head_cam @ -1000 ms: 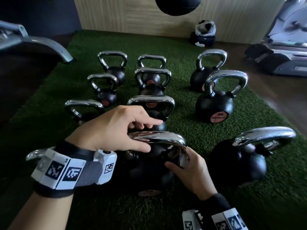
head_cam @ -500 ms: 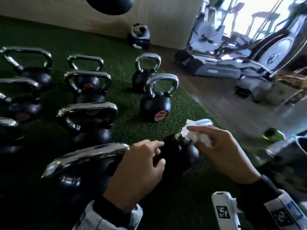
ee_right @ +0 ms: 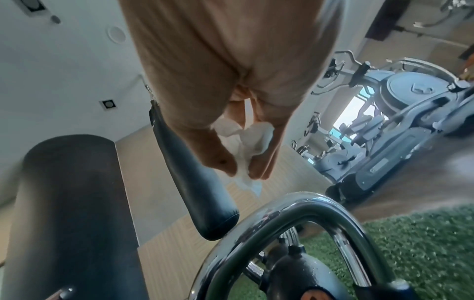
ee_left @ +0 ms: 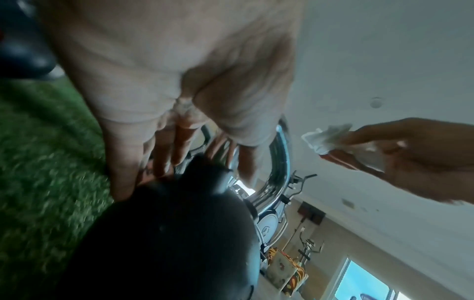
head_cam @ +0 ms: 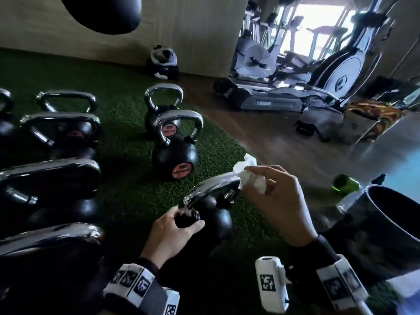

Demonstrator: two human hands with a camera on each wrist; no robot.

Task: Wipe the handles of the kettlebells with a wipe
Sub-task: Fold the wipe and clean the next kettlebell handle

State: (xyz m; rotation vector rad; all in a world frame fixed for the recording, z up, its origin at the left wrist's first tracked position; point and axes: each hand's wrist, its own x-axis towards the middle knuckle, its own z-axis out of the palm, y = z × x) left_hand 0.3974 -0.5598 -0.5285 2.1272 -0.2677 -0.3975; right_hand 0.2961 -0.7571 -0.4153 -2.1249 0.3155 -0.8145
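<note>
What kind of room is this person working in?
Most likely a gym: rows of kettlebells stand on green turf, a punching bag hangs overhead, and exercise machines line the far side.

Both hands are bare, with no gloves or rings to be seen. The left hand [head_cam: 172,233] comes out of a dark, close-fitting cuff [head_cam: 147,263] at the wrist. Just behind the cuff sits a white band [head_cam: 129,284] printed with square black-and-white code markers set side by side, and a further white block [head_cam: 170,305] with another such marker sits beside it. The right hand [head_cam: 279,201] has the same kind of dark cuff [head_cam: 318,251]. Behind it is a white band [head_cam: 341,285] with blurred square markers, and a rounded white box [head_cam: 270,285] carrying one clear black-and-white marker stands on the inner side of that wrist.
</note>
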